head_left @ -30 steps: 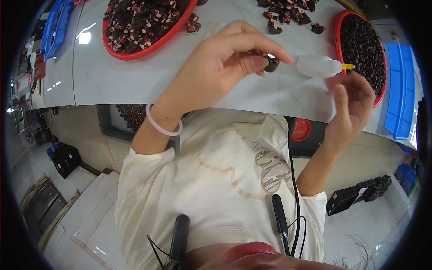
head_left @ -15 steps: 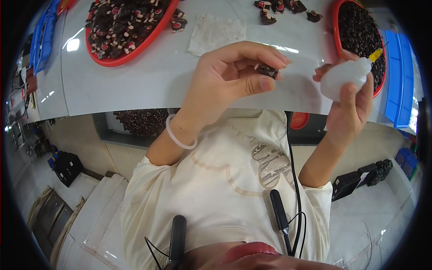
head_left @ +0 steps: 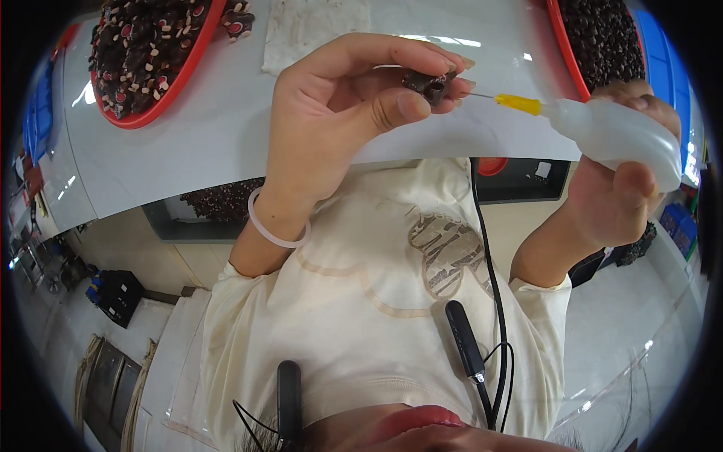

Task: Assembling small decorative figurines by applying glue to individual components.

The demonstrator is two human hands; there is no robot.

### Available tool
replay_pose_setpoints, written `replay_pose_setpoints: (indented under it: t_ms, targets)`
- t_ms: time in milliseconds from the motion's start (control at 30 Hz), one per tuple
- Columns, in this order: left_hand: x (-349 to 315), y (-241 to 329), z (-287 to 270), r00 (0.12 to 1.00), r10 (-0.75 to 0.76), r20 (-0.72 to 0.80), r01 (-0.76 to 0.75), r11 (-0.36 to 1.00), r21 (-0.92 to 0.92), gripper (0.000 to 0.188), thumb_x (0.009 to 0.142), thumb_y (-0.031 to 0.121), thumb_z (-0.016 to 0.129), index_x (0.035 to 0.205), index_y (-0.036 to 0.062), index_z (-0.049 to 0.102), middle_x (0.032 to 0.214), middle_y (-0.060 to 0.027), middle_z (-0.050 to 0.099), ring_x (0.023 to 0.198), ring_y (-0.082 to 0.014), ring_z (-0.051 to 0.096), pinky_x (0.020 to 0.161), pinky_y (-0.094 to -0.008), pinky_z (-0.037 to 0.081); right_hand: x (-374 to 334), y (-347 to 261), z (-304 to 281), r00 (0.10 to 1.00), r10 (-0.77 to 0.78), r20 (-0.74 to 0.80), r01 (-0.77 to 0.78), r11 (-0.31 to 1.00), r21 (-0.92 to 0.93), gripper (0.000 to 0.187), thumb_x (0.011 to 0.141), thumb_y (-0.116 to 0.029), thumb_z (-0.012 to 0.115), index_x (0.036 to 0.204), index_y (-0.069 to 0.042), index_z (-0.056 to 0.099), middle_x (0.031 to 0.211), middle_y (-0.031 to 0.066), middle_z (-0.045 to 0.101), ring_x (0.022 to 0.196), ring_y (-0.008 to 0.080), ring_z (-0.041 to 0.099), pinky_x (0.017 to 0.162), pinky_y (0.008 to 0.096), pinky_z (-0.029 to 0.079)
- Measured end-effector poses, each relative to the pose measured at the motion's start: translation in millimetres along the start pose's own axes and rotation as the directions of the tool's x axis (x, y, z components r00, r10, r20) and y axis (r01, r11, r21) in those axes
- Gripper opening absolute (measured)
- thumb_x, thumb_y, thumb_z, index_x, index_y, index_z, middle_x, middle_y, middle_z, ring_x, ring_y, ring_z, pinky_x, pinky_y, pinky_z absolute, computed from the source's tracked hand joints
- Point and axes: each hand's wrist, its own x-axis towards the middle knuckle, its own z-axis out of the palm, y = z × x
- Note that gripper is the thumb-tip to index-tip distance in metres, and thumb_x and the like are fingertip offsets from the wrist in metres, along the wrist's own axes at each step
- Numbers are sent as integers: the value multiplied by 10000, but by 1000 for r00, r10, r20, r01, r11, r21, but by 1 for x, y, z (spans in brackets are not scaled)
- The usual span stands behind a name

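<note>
Between the thumb and fingers of my left hand (head_left: 331, 105) is a small dark brown piece (head_left: 431, 87) with a hole in the side facing right. My right hand (head_left: 614, 184) grips a translucent white squeeze bottle (head_left: 621, 135), tipped on its side. The bottle's yellow needle tip (head_left: 520, 104) points left, its thin metal needle close to the dark piece; I cannot tell whether they touch. Both hands are above the front part of the white table (head_left: 218, 128).
A red-rimmed tray (head_left: 197, 71) of dark pieces with red and pale parts stands at the left. Another red-rimmed tray (head_left: 566, 53) of small dark pieces is at the right, beside a blue bin (head_left: 663, 53). A pale cloth (head_left: 301, 34) lies behind my left hand.
My right hand has turned the bottle so its needle points left at the dark piece, instead of up to the right. My left hand has shifted left and up in the picture.
</note>
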Motion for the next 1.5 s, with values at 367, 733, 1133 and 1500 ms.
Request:
replay_pose_setpoints:
  t_ms: [367,733,1133,1500]
  targets:
    - [-1,1,2,1000,-7,-15,8,999,44,287,778,123,670,996,-26,557,1026,-228,596,807,-225,634,697,-275,519,15,-10,12,936,-295,192,343,887,-309,501,631,-247,679,1035,20,552,833,176,574,732,266,588,566,303,496]
    - [-1,3,5,999,-16,-30,18,999,39,292,779,132,676,991,-22,547,1026,-230,591,808,-231,632,695,-292,520,5,-6,-2,953,-236,191,263,956,-130,498,684,-244,689,1073,19,521,931,199,564,835,278,569,588,318,504]
    - [-4,0,5,999,-2,-42,2,1000,6,243,790,47,646,987,-54,546,1014,-210,596,823,-229,634,745,-308,535,21,22,37,975,-207,-77,148,870,-470,379,620,28,706,981,-26,601,925,75,627,748,188,629,668,251,505]
    - [-2,1,8,999,-14,-51,18,998,64,246,786,74,659,971,-51,554,998,-200,595,798,-217,633,720,-308,543,69,1,-14,996,-93,3,55,565,-824,187,655,83,623,835,34,614,894,140,607,823,282,596,761,327,471]
